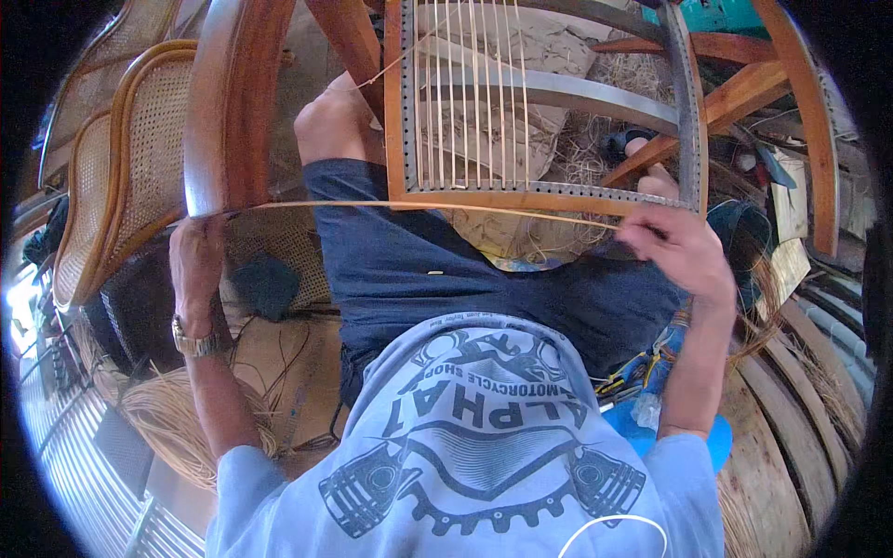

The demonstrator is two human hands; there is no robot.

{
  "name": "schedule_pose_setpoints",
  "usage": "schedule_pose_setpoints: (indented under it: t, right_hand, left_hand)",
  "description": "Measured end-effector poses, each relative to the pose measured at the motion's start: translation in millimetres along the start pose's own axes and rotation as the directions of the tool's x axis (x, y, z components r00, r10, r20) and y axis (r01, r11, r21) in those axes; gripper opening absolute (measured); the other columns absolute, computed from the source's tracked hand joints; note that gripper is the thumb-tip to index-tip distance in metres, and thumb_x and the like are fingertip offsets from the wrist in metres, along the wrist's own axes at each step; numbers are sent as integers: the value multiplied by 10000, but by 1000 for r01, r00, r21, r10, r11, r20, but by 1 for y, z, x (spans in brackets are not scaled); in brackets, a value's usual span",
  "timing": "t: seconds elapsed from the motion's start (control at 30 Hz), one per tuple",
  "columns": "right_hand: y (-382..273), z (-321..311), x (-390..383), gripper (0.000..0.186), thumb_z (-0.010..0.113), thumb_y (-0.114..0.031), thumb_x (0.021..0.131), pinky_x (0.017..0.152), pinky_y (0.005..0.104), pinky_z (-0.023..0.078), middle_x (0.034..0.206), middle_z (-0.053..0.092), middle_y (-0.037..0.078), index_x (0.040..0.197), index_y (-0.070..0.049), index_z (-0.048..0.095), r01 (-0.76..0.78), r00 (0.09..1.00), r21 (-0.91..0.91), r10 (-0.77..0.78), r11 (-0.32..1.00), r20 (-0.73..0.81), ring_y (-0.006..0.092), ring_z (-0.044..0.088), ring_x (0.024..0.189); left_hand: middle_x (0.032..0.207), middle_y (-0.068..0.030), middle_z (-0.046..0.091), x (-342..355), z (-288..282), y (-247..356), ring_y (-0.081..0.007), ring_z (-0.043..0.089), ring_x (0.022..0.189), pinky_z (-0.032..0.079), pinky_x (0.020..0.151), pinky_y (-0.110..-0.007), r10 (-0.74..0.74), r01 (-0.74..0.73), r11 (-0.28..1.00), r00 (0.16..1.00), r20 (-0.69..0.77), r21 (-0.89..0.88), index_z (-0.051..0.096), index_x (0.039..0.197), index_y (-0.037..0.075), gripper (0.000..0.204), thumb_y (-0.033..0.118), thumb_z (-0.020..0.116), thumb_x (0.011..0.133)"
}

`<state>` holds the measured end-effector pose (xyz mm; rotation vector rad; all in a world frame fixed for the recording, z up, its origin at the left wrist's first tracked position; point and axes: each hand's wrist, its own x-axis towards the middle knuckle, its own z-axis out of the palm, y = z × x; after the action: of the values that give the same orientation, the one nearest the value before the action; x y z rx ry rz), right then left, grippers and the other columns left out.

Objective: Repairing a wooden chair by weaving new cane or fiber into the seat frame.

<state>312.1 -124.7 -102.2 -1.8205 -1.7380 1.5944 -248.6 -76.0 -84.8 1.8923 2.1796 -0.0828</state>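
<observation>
A long, thin cane strand stretches across my lap in front of a wooden chair frame. At its right end my right hand pinches the strand between closed fingers, near the frame's front right corner. My left hand is closed at the other end, just below a thick curved brown chair part. The frame is edged with small drilled holes. Several pale cane strands run lengthwise through its left half, and another thin strand slants off its left side.
Woven cane chair backs stand at the left. A coil of cane lies on the floor at lower left. Cane scraps litter the floor beyond the frame. A blue stool or tub, partly hidden, and tools with coloured handles are by my right side.
</observation>
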Motion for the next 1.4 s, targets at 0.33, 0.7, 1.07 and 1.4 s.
schedule_pose_setpoints:
  t: [0.33,0.7,1.07,1.4]
  right_hand:
    - [-72,103,50,150,651,-160,894,683,390,494,842,641,165,932,-16,663,345,939,-139,-342,928,42,338,633,768]
    - [0,28,28,133,612,-132,961,634,263,452,760,593,17,960,-13,672,90,995,158,-94,983,14,107,542,699]
    - [-11,14,47,219,644,-210,955,634,242,496,803,631,27,1011,1,660,-114,973,135,84,984,214,75,589,714]
    - [-38,14,104,208,708,-235,895,640,195,452,798,669,-13,967,-41,693,63,979,296,-117,953,167,42,587,707]
  left_hand:
    - [1081,-83,678,-71,33,185,-124,595,759,495,680,-277,531,-176,618,813,241,-766,577,1341,99,549,143,780,832]
    - [771,-83,628,-27,15,105,-166,577,688,463,666,-304,325,-300,859,946,-10,-415,687,912,-5,127,120,703,898]
    - [931,-98,681,4,26,63,-203,628,825,480,807,-366,139,-237,898,952,-272,-370,658,1189,27,369,301,693,945]
    - [1007,-13,692,-53,69,180,-35,522,730,447,641,-188,318,94,488,907,277,-868,661,1156,33,237,201,617,995]
